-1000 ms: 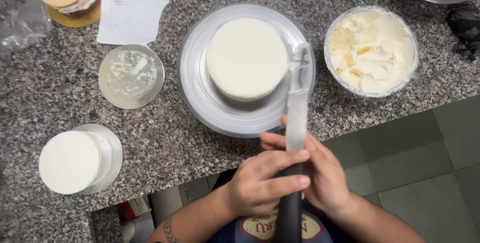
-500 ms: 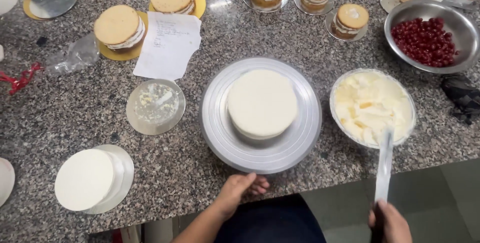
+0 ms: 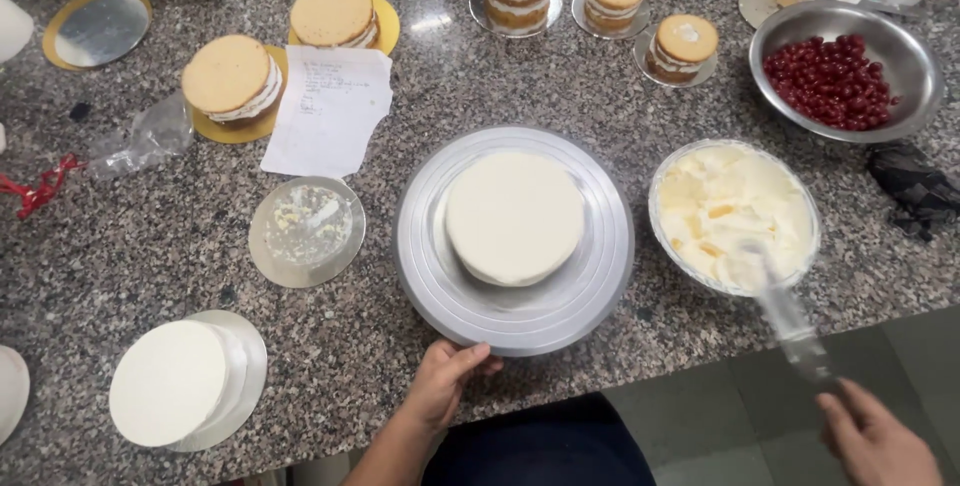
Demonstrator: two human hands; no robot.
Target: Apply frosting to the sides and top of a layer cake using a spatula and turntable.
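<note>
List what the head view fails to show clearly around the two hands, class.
- Spatula: motion-blurred; whether its tip touches the cream is unclear.
- Right hand: cut off by the bottom edge; grip unclear.
- Left hand: fingertips hidden under the turntable rim.
- Paper: writing too small.

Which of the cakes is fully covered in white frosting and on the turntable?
The round white cake at the centre, on the grey metal turntable whose near rim the left hand grips. The others along the back, like the bare sponge cake, show unfrosted tops and sides.
</note>
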